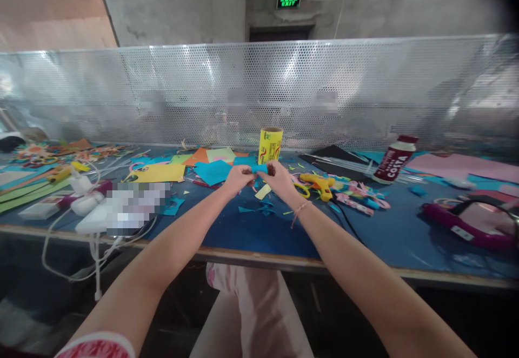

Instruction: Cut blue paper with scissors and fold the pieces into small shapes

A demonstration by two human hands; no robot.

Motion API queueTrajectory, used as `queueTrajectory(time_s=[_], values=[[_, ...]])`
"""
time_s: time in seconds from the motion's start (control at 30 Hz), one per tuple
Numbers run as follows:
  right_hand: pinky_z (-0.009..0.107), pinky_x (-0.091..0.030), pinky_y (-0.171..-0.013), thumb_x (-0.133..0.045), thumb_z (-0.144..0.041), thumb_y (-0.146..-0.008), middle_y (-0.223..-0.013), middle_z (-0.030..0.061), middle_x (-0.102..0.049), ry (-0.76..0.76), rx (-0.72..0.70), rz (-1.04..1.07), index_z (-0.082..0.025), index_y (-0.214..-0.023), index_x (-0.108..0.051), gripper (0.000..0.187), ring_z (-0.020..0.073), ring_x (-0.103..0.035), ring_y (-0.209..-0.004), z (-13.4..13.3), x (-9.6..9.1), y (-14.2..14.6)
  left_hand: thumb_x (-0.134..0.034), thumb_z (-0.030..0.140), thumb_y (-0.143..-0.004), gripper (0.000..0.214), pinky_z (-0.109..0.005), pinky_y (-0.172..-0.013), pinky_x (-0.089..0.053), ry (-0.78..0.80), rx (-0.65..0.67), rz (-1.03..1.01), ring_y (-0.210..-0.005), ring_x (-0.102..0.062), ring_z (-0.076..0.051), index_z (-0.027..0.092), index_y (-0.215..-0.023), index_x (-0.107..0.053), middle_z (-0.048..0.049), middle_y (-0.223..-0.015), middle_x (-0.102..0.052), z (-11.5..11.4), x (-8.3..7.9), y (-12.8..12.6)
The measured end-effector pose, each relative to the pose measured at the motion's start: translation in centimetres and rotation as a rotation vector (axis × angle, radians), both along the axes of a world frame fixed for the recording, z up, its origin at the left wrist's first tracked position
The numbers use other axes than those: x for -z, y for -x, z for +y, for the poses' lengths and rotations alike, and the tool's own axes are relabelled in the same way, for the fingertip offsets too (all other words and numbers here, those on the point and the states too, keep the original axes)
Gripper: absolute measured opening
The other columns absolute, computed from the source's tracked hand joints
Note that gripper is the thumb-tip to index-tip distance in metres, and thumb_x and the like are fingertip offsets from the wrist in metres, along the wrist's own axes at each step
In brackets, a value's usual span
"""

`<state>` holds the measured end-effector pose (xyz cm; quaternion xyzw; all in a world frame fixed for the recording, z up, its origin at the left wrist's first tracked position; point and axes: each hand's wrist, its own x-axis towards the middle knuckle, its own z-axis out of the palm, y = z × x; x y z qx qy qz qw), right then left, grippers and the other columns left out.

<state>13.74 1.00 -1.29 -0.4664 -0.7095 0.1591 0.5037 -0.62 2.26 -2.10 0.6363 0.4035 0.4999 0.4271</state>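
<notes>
On the desk (pixel 259 239), blue paper scraps (pixel 264 207) lie nearest. Beyond them, the left hand (pixel 238 181) and right hand (pixel 285 183) each pinch, fingers closed, one end of a small blue paper piece (pixel 260 168); light, matched pressure should keep it from creasing. Just behind stands a yellow printed tube (pixel 270 146), easily knocked, before a perforated metal panel (pixel 190 104).

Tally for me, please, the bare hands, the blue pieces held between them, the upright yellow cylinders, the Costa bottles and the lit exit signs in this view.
Bare hands: 2, left hand and right hand
Held blue piece: 1
Upright yellow cylinder: 1
Costa bottle: 1
Lit exit sign: 1
Total: 6
</notes>
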Motion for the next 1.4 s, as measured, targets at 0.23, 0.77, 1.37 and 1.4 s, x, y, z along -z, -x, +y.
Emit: queueTrajectory(time_s=[0.23, 0.77, 1.37, 1.4], values=[[0.023, -0.037, -0.052, -0.049, -0.047, -0.073, -0.063, -0.0036, -0.045, 0.169, -0.313, 0.235, -0.020, -0.075, -0.046, 0.027, 0.0095, -0.045, -0.056, -0.4, 0.0, 0.3, -0.054, 0.014, -0.059, 0.009, -0.021, -0.047, -0.037, -0.029, -0.013, 0.032, -0.044, -0.045, -0.008, 0.015, -0.051, -0.048, 0.0024, -0.045, -0.048, -0.2, -0.6, 0.2], [0.022, -0.037, -0.049, -0.064, -0.048, -0.060, -0.065, -0.0042, -0.046, 0.267, -0.269, 0.329, -0.019, -0.078, -0.047, 0.038, 0.0081, -0.044, -0.056, 0.4, 0.5, 0.0, -0.055, 0.013, -0.062, 0.007, -0.027, -0.054, -0.047, 0.111, 0.151, -0.146, -0.055, -0.058, -0.014, 0.013, -0.056, -0.051, 0.0003, -0.053, -0.052, -1.2, -1.3, -0.3], [0.022, -0.038, -0.050, -0.061, -0.043, -0.065, -0.066, -0.0026, -0.049, 0.224, -0.246, 0.293, -0.018, -0.076, -0.050, 0.029, 0.0086, -0.045, -0.056, 0.5, 0.6, 0.0, -0.067, 0.033, -0.064, 0.025, -0.029, -0.063, -0.049, 0.063, 0.218, -0.183, -0.054, -0.057, -0.011, 0.010, -0.062, -0.056, 0.0000, -0.055, -0.054, -0.8, -0.8, -0.1], [0.022, -0.037, -0.050, -0.061, -0.043, -0.065, -0.066, -0.0027, -0.049, 0.221, -0.245, 0.297, -0.019, -0.076, -0.050, 0.029, 0.0085, -0.045, -0.056, 0.6, 0.6, 0.0, -0.066, 0.034, -0.065, 0.026, -0.029, -0.064, -0.049, 0.049, 0.219, -0.163, -0.055, -0.057, -0.011, 0.010, -0.063, -0.057, -0.0002, -0.055, -0.055, -0.8, -0.9, -0.1]])
